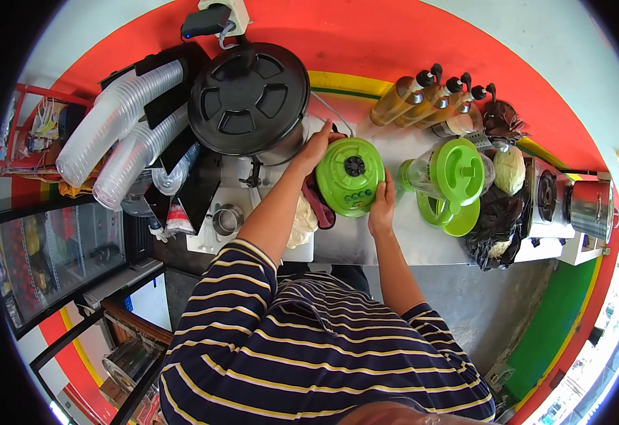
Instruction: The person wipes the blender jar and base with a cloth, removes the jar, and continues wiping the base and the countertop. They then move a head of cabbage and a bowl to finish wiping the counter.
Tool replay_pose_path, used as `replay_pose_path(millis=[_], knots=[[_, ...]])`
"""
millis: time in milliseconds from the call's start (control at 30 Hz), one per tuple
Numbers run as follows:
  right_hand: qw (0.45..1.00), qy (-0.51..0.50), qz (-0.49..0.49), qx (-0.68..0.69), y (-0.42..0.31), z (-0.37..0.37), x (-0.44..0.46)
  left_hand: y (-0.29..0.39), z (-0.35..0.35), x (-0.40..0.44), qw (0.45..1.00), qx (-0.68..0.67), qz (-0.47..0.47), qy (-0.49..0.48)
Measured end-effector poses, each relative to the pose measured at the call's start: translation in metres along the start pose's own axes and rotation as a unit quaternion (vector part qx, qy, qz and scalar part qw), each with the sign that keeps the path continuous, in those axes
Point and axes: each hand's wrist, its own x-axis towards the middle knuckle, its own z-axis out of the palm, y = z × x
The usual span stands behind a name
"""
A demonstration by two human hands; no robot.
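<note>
A green blender base [350, 193] with a black drive coupling on top and small buttons on its front is over the steel counter, between my two hands. My left hand [315, 146] grips its far left side, with a small dark piece by the fingertips. My right hand [381, 207] holds the right side, fingers curled against the housing. To the right stands the blender jug [428, 173] with a green lid, apart from the base. A dark red cloth [325, 221] lies beside the base at the left, partly hidden by it.
A large black-lidded container [249, 99] with a tap stands at the left, near stacked clear plastic cups [122, 117]. Several pump bottles [394, 103] line the back wall. A cabbage [509, 170], a black plastic bag [497, 227] and a stove [546, 195] are at the right.
</note>
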Motion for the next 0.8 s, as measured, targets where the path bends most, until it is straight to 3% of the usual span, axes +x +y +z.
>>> replay_pose_path(millis=[67,133,200,233,300,467,567,667,800], knots=[[1.000,0.011,0.003,-0.023,0.003,0.000,0.004,0.007,0.003,-0.010,0.993,-0.118,0.011,0.013],[0.999,0.014,-0.007,-0.028,0.009,0.000,0.006,0.002,0.004,-0.017,0.994,-0.099,0.040,0.032],[0.999,0.014,-0.017,-0.033,0.012,0.000,0.005,-0.003,0.006,-0.028,0.973,0.032,0.220,0.060],[0.999,0.016,-0.019,-0.041,0.013,-0.001,0.006,-0.007,0.008,-0.035,0.972,0.037,0.224,0.061],[0.999,0.021,-0.022,-0.043,0.011,0.001,0.007,-0.013,0.015,-0.052,0.932,0.051,0.355,0.053],[0.994,0.026,-0.026,-0.106,0.015,0.002,0.009,-0.027,0.020,-0.078,0.926,0.138,0.335,0.101],[0.990,0.059,0.006,-0.132,0.012,0.005,0.006,-0.043,0.021,-0.087,0.894,0.197,0.371,0.154],[0.992,0.087,0.036,-0.087,0.017,0.007,0.008,-0.061,0.027,-0.098,0.876,0.197,0.392,0.200],[0.992,0.089,0.044,-0.084,0.021,0.009,0.007,-0.068,0.053,-0.119,0.887,0.222,0.318,0.249]])
